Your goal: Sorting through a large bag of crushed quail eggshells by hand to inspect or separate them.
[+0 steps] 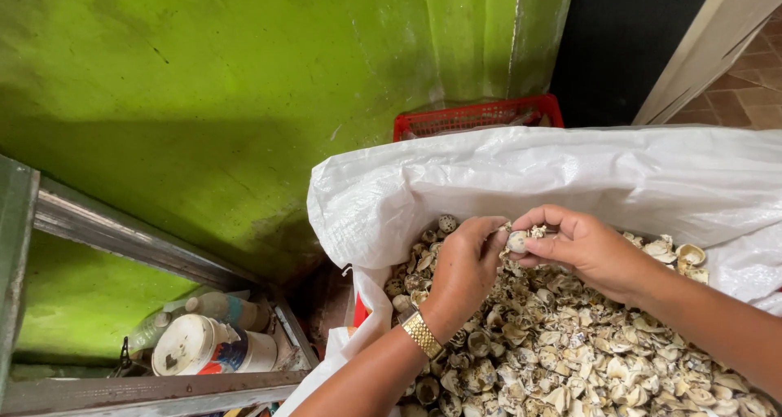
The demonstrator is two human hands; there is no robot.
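Observation:
A big white woven sack (570, 173) stands open and holds a heap of small speckled eggs and broken shells (586, 352). Over the heap, my left hand (464, 266), with a gold watch on its wrist, and my right hand (582, 242) meet. Between their fingertips they pinch one small pale egg (516, 241), with shell bits hanging off it. Both hands hover just above the shells.
A green wall (244, 83) rises behind the sack. A red plastic crate (476, 116) sits behind the sack's rim. At lower left, a metal-framed shelf (122, 238) holds white tubs (195, 345) and bottles. A dark doorway and tiled floor lie at upper right.

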